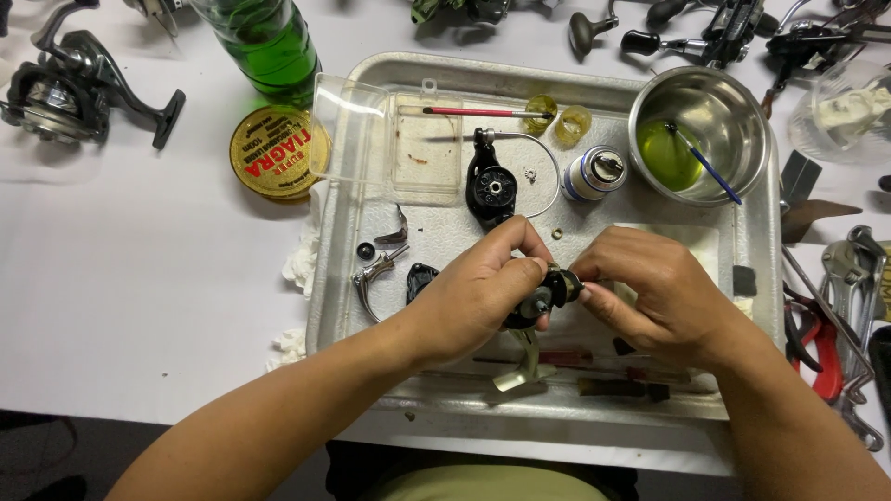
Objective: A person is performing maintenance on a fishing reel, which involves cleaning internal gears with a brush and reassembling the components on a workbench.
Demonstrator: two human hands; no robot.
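Both forearms come up from the near edge as I work. Left hand (473,292) grips the dark reel body (543,299), pinned over the metal tray (371,70); right hand (654,292) pinches narrowly at its right end, though I cannot tell around what. Best done, I judge, by bracing steady and turning gently above the tray, steel bowl (733,102) beyond the right hand.

1. The reel body (543,299) was mostly covered by the left hand (473,292) and right hand (654,297).
2. The green bottle (269,42) was cut off by the top edge.
3. The pliers (817,348) ran partly under the right forearm.
4. The small ring (557,233) on the tray (371,79) was too tiny to identify.
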